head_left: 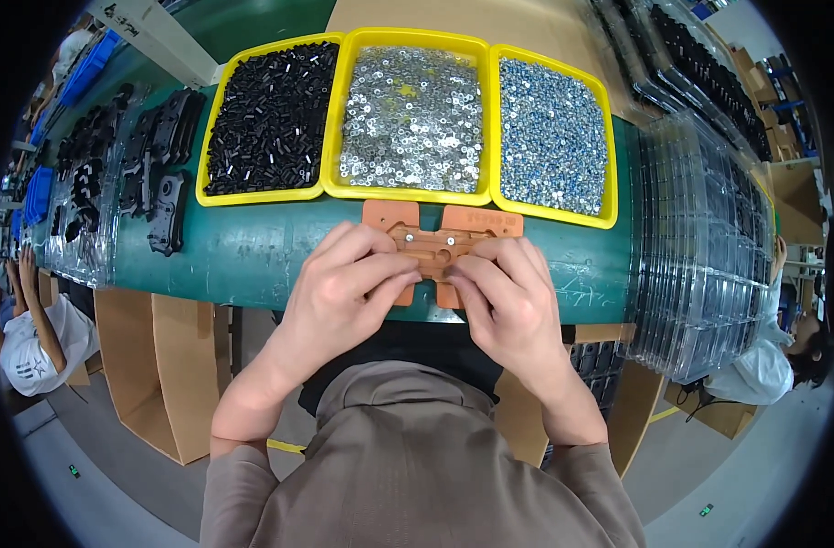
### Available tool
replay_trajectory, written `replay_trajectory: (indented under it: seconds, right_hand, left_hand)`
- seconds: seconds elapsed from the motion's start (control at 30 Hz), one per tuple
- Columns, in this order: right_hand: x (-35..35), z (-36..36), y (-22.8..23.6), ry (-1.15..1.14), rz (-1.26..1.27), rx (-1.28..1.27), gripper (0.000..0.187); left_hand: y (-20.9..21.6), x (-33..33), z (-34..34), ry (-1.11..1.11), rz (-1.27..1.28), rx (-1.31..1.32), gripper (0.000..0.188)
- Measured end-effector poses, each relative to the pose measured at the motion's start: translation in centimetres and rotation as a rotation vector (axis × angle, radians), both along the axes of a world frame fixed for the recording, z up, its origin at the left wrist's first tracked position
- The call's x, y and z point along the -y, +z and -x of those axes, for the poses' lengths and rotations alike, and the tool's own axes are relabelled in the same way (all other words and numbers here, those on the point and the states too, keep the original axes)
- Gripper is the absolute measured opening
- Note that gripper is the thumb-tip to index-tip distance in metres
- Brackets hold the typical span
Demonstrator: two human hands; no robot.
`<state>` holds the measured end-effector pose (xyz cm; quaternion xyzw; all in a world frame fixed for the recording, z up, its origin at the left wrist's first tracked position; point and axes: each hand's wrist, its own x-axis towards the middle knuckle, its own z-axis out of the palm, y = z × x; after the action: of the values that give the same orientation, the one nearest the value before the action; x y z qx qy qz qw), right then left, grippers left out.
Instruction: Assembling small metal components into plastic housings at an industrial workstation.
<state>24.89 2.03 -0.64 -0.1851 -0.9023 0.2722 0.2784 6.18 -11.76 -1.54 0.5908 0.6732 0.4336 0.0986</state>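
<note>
An orange-brown fixture block [481, 220] with shaped recesses lies at the near edge of the green table. Two small silver round pieces sit in its recesses. My left hand [348, 283] rests at its left side, thumb and forefinger pinched together. On the right side, my right hand [513, 297] is also closed in a pinch over the lower part of the block. Whatever lies between the fingertips is hidden or too small to name. Just beyond stand three yellow trays: black cylindrical pieces in the left tray [262, 196], silver washers in the middle tray [408, 194], small blue-silver pieces in the right tray [554, 216].
Black moulded parts [168, 215] lie on the table [234, 260] at the left. Clear plastic trays [700, 247] are stacked high at the right, with trays of black parts behind. Open cardboard boxes [166, 374] stand below the table. Other people work at both sides.
</note>
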Motion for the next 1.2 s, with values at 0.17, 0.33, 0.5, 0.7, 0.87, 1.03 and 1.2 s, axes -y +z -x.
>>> replay_trajectory:
  seconds: [0.17,0.33,0.5,0.7,0.87,1.03,1.2]
  right_hand:
    - [0.3,0.2,-0.2,-0.026,0.061,-0.004,0.016]
    - [0.8,0.1,0.1,-0.050,0.103,0.059,0.015]
    - [0.5,0.1,-0.1,-0.048,0.123,0.045,0.016]
    - [0.7,0.2,0.5,-0.065,0.118,0.076,0.025]
    - [0.5,-0.2,-0.2,-0.047,0.161,0.016,0.029]
    - [0.0,-0.5,-0.6,-0.025,0.165,-0.046,0.028]
    - [-0.4,-0.9,-1.9,-0.007,0.242,-0.171,0.028]
  left_hand:
    - [-1.3,0.7,0.4,-0.002,-0.033,0.242,0.025]
    - [-1.9,0.9,0.7,-0.023,-0.085,0.232,0.031]
    - [-1.6,1.1,1.1,-0.069,-0.091,0.228,0.034]
    - [-1.6,1.0,1.3,-0.082,-0.107,0.265,0.031]
    - [-1.6,1.2,1.4,-0.078,-0.085,0.271,0.031]
    - [-1.6,1.2,1.2,-0.068,-0.065,0.289,0.033]
    - [-2.0,0.5,0.3,0.152,-0.206,0.159,0.028]
